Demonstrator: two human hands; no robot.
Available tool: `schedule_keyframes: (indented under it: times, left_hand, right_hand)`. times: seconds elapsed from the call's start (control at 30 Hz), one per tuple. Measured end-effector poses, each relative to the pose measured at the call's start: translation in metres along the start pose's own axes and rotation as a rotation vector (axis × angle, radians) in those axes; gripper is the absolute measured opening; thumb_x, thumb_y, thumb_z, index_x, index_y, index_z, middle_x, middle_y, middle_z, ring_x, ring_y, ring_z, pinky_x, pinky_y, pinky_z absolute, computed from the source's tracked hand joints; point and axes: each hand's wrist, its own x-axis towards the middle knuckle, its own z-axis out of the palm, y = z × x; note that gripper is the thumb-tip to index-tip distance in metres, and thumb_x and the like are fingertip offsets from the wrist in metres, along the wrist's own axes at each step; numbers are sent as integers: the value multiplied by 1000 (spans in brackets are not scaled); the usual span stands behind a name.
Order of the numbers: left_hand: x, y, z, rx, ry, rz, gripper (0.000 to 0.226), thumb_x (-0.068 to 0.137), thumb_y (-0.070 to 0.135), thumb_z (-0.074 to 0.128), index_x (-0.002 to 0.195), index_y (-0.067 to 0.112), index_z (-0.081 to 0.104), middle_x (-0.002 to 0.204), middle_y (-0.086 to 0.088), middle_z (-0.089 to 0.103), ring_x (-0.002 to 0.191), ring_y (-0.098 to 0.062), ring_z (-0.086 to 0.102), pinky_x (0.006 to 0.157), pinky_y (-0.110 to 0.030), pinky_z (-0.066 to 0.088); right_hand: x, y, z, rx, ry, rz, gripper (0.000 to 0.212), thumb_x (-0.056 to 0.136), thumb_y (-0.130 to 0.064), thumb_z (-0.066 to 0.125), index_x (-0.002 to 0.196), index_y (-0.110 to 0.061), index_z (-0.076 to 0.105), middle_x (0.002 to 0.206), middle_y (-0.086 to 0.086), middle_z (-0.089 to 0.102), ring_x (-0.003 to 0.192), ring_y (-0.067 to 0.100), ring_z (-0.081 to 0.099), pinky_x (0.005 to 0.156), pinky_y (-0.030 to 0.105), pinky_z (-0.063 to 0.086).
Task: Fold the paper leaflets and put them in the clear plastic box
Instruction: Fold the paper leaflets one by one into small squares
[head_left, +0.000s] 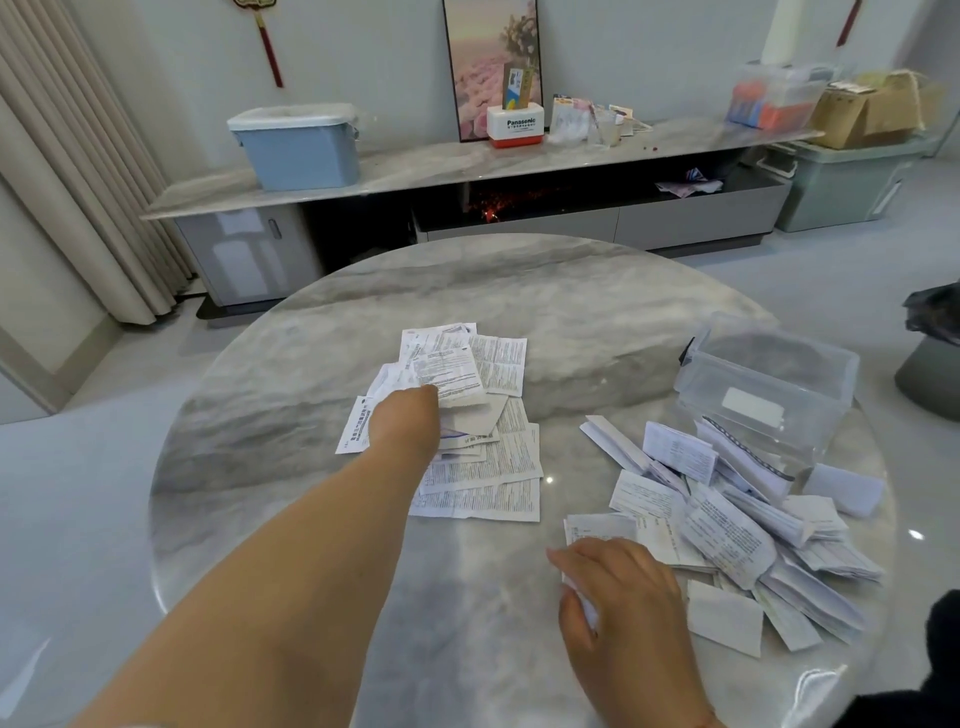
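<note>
The unfolded leaflets lie in a loose overlapping stack near the middle of the round marble table, straight ahead of the person, the sheets spreading roughly away from and toward the viewer, so the stack's long axis runs fore and aft. The left hand reaches out onto that stack, its fingers hidden over the top sheets, apparently closing on one at the far end; whether it truly pinches the paper I cannot tell. The folded leaflets sit in a scattered heap to the right, and the right hand rests at the heap's near-left edge with fingers curled over a small white piece of paper. The hands are well apart, each on its own pile. The clear plastic box stands behind the folded heap, toward the table's right rim, looking empty, touching or just beside the farthest folded sheets. By my judgement the coming move turns on this: the flat stack lies to the left of the box, nearest the left hand, while the box is on the right hand's side.
</note>
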Motion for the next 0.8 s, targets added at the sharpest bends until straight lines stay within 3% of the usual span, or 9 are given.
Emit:
schedule_keyframes:
  times: [0.13,0.27,0.4,0.47,0.53,0.6,0.7,0.8]
  left_hand:
    - [-14,-7,-7,-18,75,64,24,83,2,40,95,14,57,83,-4,56,80,-28,56,60,-31,38]
    - [-57,-8,-16,10,105,171,18,87,7,41,93,14,56,85,-5,62,78,-27,56,62,-32,41]
    - [-118,-13,-11,-20,31,266,18,89,17,41,101,17,54,95,-4,65,85,-29,58,67,-32,44]
    - [-148,-16,-9,-2,1,324,19,90,19,41,105,18,54,97,-5,66,86,-29,59,66,-31,41]
    - [-175,-18,-9,-11,-33,356,20,91,20,41,105,17,55,98,-5,66,86,-30,59,67,-31,41]
    - [-201,-19,-10,-31,-59,378,20,91,22,41,104,18,55,98,-5,67,86,-29,59,69,-32,44]
    - [-235,-18,-15,-70,-108,397,20,90,25,42,104,22,56,100,-3,67,88,-26,59,71,-30,46]
    - [-260,-18,-27,-207,-184,400,17,89,25,48,101,27,59,93,6,65,85,-16,59,70,-26,43]
  right_hand:
    - [-1,0,-1,40,-3,15,25,69,-18,55,86,-21,73,84,-11,66,85,6,49,72,29,47]
    - [1,-5,-8,29,-32,69,32,69,-27,44,85,-21,71,82,-10,65,86,8,50,75,20,33]
    - [-2,-15,-17,-64,-138,71,35,66,-33,42,85,-22,69,80,-9,66,76,18,62,72,27,42]
    - [-4,-17,-22,-85,-177,81,31,65,-32,50,89,-23,68,81,-10,66,77,18,62,74,26,35]
    - [-8,-17,-25,-78,-218,120,35,57,-25,66,92,-20,67,82,-6,66,79,22,63,74,30,41]
    - [-12,-18,-30,-65,-332,139,51,54,-20,76,103,-19,64,92,-3,66,89,26,63,79,36,43]
    - [-15,-25,-40,-64,-578,100,67,69,-28,66,131,-31,41,120,-12,52,118,14,46,92,28,28]
    - [-21,-31,-45,40,-798,47,65,69,-37,57,131,-40,36,116,-18,51,115,8,45,94,22,27]
